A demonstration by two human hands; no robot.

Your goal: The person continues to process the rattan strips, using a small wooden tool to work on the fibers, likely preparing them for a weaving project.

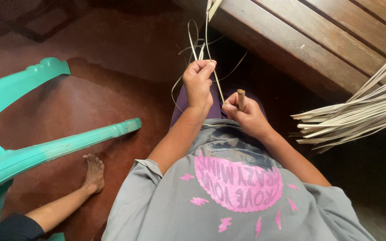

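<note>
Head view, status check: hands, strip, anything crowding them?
Left hand pinches pale strip, pulled taut. Right hand grips wooden-handled tool. Strip bundle at right, turquoise chair at left, both apart.

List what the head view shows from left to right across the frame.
Turquoise plastic chair → bare foot → left hand pinching a pale strip → right hand gripping a brown stick → bundle of pale strips.

Turquoise plastic chair (45,149), wooden bench (318,40), another person's bare foot (94,174)
</note>
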